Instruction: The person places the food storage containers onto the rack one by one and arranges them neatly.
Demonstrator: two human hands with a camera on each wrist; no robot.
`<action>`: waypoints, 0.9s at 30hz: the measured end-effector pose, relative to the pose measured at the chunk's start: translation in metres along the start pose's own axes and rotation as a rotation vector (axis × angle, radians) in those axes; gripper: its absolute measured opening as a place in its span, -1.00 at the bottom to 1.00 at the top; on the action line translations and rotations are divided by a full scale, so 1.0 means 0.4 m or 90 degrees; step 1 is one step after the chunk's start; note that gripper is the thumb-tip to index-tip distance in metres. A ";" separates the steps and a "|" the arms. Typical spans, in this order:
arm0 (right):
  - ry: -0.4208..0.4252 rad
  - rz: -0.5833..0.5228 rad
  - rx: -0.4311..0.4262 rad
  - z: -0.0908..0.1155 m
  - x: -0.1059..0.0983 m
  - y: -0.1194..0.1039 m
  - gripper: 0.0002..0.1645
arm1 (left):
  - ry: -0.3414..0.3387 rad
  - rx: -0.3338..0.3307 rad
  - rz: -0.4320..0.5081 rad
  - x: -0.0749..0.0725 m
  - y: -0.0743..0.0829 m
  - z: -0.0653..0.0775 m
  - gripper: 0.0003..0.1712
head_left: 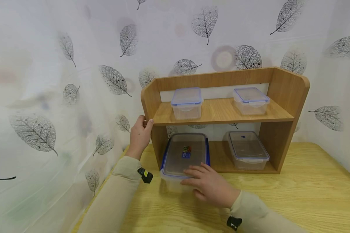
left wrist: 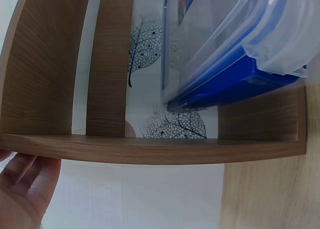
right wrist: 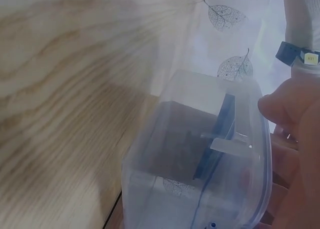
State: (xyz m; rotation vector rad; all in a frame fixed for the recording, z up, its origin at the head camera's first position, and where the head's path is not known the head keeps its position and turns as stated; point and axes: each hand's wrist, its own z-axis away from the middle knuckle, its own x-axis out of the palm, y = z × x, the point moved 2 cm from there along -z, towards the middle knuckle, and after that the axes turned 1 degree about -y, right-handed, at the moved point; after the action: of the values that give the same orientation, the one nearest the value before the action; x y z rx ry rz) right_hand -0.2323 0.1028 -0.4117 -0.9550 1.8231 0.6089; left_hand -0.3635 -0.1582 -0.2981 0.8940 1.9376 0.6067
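A large clear plastic food container (head_left: 175,145) with blue side clips sits in the lower left bay of a wooden shelf (head_left: 221,121). Its front end sticks out past the shelf's front. My right hand (head_left: 210,184) rests on the lid's front right corner, fingers straight and spread, the thumb lower down by the front wall. At the shelf's left side panel (left wrist: 150,148), my left hand (head_left: 140,137) holds on at mid-shelf height. In the left wrist view its fingertips vanish behind the panel's edge. The container (right wrist: 200,164) also fills the right wrist view.
Two smaller lidded containers stand on the upper board, one left (head_left: 187,110), one right (head_left: 250,105). A medium lidded container (head_left: 248,150) occupies the lower right bay. The shelf stands on a light wooden table (head_left: 315,181). Leaf-patterned curtains (head_left: 90,48) hang behind and at the left.
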 end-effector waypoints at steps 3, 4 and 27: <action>-0.010 -0.007 0.009 -0.004 0.002 0.009 -0.47 | 0.001 0.002 -0.001 0.000 0.001 0.000 -0.54; -0.015 -0.011 0.013 -0.005 0.002 0.012 -0.48 | 0.000 0.001 -0.001 0.000 0.001 -0.001 -0.53; -0.085 -0.040 0.033 -0.042 -0.008 0.096 -0.48 | -0.005 -0.015 -0.008 -0.001 0.005 -0.001 -0.50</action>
State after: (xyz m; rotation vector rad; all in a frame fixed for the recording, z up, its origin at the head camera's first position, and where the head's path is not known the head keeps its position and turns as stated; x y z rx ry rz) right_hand -0.2716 0.1132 -0.4017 -0.9111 1.6764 0.5710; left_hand -0.3633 -0.1573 -0.2964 0.8676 1.9229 0.6169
